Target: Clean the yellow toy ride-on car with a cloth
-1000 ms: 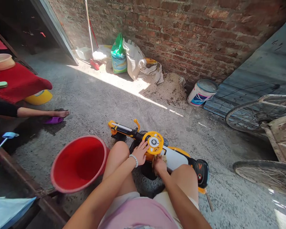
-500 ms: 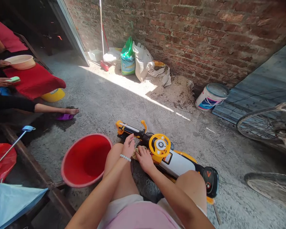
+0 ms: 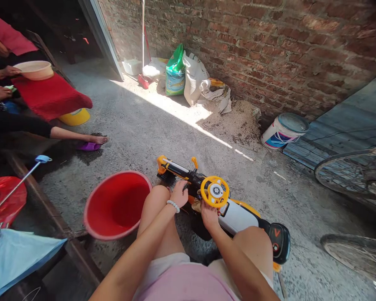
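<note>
Wiping step in hand, by judgement: yellow ride-on toy car (image 3: 235, 213) lying on the concrete floor (image 3: 163, 125), just in front of the knees. Left hand (image 3: 179, 194) resting on the black front part beside the yellow steering wheel (image 3: 215, 191), fingers curled loosely on it to keep it steady. Right hand (image 3: 209, 215) below the wheel, fingers closed on a small cloth (image 3: 196, 205) pressed to the body. Red bucket (image 3: 117, 205) just beside the left knee. Next probably needing firm hold and moving the cloth along the white panel.
</note>
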{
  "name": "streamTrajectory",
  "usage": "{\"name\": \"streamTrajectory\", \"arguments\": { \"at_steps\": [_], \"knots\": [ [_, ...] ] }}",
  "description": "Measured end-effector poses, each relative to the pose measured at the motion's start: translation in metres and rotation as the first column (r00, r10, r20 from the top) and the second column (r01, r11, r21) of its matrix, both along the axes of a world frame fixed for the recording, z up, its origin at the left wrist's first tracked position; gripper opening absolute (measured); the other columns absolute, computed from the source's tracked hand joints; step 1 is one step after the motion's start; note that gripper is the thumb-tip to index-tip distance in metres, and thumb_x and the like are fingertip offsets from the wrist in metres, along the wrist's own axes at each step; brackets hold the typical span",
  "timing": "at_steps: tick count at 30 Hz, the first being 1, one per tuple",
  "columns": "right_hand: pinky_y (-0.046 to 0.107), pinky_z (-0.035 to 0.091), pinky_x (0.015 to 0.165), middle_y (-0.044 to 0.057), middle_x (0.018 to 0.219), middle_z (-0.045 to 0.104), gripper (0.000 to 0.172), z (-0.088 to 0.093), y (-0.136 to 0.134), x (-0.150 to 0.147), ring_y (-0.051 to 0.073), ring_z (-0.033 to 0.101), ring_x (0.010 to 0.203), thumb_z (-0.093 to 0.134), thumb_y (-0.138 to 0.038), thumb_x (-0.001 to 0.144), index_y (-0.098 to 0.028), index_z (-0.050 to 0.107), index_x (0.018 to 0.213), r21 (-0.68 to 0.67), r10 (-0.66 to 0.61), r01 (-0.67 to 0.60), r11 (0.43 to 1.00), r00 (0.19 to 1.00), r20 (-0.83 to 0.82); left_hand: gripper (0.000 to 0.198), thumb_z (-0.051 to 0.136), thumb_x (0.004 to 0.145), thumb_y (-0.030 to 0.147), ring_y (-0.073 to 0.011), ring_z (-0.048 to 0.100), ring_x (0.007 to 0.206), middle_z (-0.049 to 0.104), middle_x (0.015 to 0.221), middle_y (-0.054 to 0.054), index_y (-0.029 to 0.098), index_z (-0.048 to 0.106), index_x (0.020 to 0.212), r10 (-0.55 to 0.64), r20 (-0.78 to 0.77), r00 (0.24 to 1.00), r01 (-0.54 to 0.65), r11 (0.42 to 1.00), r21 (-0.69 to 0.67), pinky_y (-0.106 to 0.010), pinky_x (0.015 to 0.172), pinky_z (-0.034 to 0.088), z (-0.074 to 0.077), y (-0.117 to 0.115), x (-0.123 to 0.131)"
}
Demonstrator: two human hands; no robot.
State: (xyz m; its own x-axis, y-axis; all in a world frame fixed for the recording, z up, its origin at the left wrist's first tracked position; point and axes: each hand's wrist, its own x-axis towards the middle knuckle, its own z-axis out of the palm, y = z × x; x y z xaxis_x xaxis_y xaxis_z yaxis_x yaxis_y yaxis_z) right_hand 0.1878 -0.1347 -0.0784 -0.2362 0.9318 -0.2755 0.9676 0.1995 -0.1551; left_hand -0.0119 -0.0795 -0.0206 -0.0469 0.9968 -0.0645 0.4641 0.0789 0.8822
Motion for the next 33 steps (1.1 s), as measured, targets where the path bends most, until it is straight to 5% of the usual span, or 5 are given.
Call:
{"name": "streamTrajectory", "arguments": {
  "at_steps": [5, 12, 18, 23, 33],
  "knots": [
    [0.052, 0.040, 0.125, 0.014, 0.161, 0.055, 0.071, 0.009, 0.005, 0.004, 0.034, 0.050, 0.148, 0.044, -0.011, 0.094, -0.020, 0.041, 0.165, -0.053, -0.100, 0.099, 0.994, 0.995, -0.018, 0.044, 0.062, 0.089, 0.014, -0.0299, 0.060, 0.131, 0.065, 0.133, -0.013, 0.021, 0.066, 0.132, -0.034, -0.012, 0.999, 0.034, 0.999, 0.013, -0.056, 0.117, 0.048, -0.001, -0.007, 0.001],
    [0.050, 0.033, 0.129, 0.019, 0.166, 0.046, 0.068, 0.001, 0.025, -0.034, 0.034, 0.033, 0.159, 0.042, -0.009, 0.096, -0.011, 0.040, 0.164, 0.018, -0.260, 0.261, 0.965, 0.965, -0.027, 0.046, 0.055, 0.088, 0.009, -0.0278, 0.063, 0.128, 0.061, 0.136, -0.016, 0.017, 0.064, 0.133, -0.116, -0.069, 0.991, 0.118, 0.993, 0.023, -0.052, 0.118, 0.051, -0.003, -0.013, 0.006],
    [0.055, 0.035, 0.127, 0.018, 0.165, 0.049, 0.064, -0.010, 0.011, -0.001, 0.037, 0.036, 0.158, 0.040, -0.009, 0.097, -0.015, 0.050, 0.159, -0.003, -0.011, 0.011, 1.000, 0.999, -0.054, 0.048, 0.056, 0.087, 0.009, -0.0284, 0.064, 0.126, 0.062, 0.135, -0.016, 0.016, 0.063, 0.134, -0.176, -0.101, 0.979, 0.177, 0.984, 0.005, -0.054, 0.120, 0.049, -0.003, -0.013, 0.022],
    [0.055, 0.036, 0.127, 0.017, 0.163, 0.052, 0.063, -0.013, -0.008, 0.021, 0.034, 0.043, 0.154, 0.038, -0.006, 0.096, -0.017, 0.059, 0.154, -0.026, 0.216, -0.218, 0.976, 0.974, -0.074, 0.047, 0.054, 0.089, 0.011, -0.0284, 0.064, 0.126, 0.062, 0.136, -0.017, 0.016, 0.062, 0.136, -0.208, -0.097, 0.973, 0.210, 0.978, 0.009, -0.052, 0.117, 0.052, -0.001, -0.020, 0.025],
    [0.053, 0.020, 0.134, 0.013, 0.160, 0.057, 0.066, -0.010, 0.028, -0.049, 0.030, 0.041, 0.155, 0.045, -0.006, 0.090, -0.016, 0.059, 0.154, -0.160, 0.393, -0.417, 0.895, 0.905, -0.161, 0.051, 0.053, 0.089, 0.009, -0.0271, 0.063, 0.128, 0.063, 0.137, -0.015, 0.018, 0.062, 0.138, -0.205, -0.083, 0.975, 0.211, 0.976, 0.062, -0.053, 0.120, 0.049, 0.003, -0.032, 0.011]
  ]
}}
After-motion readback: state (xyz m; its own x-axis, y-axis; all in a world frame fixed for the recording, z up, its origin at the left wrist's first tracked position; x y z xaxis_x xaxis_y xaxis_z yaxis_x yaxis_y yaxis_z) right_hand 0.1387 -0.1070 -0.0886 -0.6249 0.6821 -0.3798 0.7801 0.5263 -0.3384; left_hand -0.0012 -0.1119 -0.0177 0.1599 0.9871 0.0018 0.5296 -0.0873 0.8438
